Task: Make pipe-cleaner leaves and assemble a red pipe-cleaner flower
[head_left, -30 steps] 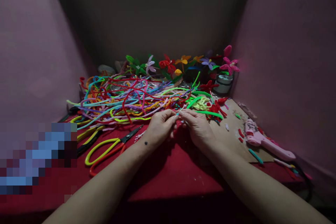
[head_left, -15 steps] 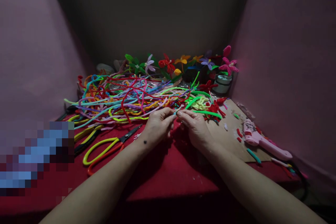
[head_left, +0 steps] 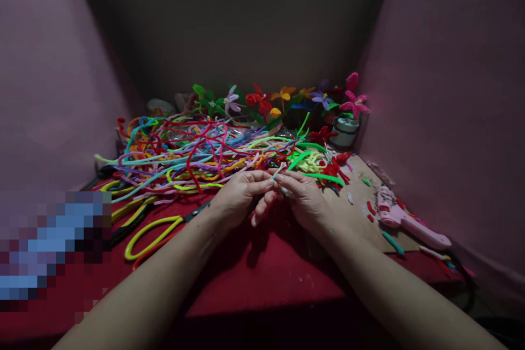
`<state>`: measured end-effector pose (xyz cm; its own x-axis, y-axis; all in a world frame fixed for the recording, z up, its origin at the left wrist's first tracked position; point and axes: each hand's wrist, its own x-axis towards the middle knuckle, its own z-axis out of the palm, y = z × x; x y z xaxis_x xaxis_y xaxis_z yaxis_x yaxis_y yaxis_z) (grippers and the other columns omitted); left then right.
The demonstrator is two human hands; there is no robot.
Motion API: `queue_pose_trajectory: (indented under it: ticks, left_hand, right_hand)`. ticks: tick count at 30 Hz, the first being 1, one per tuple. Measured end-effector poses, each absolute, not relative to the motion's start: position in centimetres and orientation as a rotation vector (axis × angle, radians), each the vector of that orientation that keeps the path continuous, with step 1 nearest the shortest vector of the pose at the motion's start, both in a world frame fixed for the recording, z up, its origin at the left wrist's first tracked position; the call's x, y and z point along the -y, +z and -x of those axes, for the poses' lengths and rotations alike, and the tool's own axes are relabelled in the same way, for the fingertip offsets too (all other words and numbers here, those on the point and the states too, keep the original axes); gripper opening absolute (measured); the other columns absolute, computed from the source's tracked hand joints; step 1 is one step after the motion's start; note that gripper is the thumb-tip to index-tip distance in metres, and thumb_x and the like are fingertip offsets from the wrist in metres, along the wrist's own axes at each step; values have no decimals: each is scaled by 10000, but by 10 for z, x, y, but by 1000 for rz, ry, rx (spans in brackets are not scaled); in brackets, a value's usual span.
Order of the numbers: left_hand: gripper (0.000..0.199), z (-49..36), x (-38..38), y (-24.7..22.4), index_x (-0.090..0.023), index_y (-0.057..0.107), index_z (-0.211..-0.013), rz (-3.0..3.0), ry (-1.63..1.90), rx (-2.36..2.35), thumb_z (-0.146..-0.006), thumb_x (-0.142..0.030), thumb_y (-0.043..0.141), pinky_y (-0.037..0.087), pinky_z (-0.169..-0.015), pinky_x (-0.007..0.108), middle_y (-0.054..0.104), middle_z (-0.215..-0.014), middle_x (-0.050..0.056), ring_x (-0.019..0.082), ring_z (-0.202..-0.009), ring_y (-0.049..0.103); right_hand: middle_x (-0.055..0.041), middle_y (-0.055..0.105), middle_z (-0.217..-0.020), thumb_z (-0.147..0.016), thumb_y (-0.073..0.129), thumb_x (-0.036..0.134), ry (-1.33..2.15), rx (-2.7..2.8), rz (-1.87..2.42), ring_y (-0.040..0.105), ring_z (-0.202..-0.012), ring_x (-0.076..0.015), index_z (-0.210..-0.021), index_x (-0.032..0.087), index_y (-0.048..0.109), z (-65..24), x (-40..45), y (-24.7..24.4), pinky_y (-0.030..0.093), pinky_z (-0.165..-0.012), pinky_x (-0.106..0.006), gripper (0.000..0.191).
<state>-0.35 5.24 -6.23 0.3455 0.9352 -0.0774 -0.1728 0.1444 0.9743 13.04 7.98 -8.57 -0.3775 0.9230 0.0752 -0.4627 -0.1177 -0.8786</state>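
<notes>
Near the middle of the head view, my left hand and my right hand meet fingertip to fingertip over the red cloth. Between their pinched thumbs and forefingers is a small pale stem piece, its whitish tip pointing up. The lower fingers of my left hand hang loosely below the pinch. Just behind both hands lies a big tangle of coloured fuzzy stems. What sits inside my right palm is mostly hidden.
Yellow-handled scissors lie by my left forearm, partly covered. On a brown board at the right are scraps and a pink glue gun. Fuzzy flowers stand at the back, near a grey-white jar. A blurred blue patch covers the left.
My left hand has turned, its lower fingers now showing below the pinch, and its forearm covers more of the scissors. The whole view has shifted slightly.
</notes>
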Motion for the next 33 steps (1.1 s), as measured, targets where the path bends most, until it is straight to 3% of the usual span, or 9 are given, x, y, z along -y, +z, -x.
queue_pose_trajectory:
  ticks: [5,11,19,33]
  left_hand:
    - [173,7,-56,-65,-129,547,-728,-1158,920,-812,-786,-285,499,319,-259,169,518,-512,-42,44,-269,387]
    - [171,2,-55,-63,-133,550,-747,-1405,1007,-1045,-744,-304,555,409,-418,193,563,-566,-26,71,-391,502]
    - [173,-8,-49,-68,-151,577,-654,-1795,1210,-1438,-758,-266,501,342,-476,189,496,-532,-37,74,-482,430]
    - [203,-10,-48,-76,-147,596,-709,-1724,1268,-1347,-769,-315,499,372,-562,209,526,-602,-17,98,-571,465]
  right_hand:
    - [-2,598,-590,-674,634,282,1752,1062,642,497,-494,-102,-835,150,637,-131,-82,-92,363,-509,-238,208]
    - [-2,604,-646,-650,654,291,1644,1023,660,488,-536,-92,-772,155,651,-132,-80,-91,366,-520,-227,182]
    - [16,541,-643,-659,652,288,1546,1050,693,410,-529,-62,-719,156,668,-129,-77,-89,318,-491,-204,145]
    - [14,570,-638,-604,678,266,1671,872,657,462,-551,-84,-660,162,636,-126,-79,-92,349,-518,-214,125]
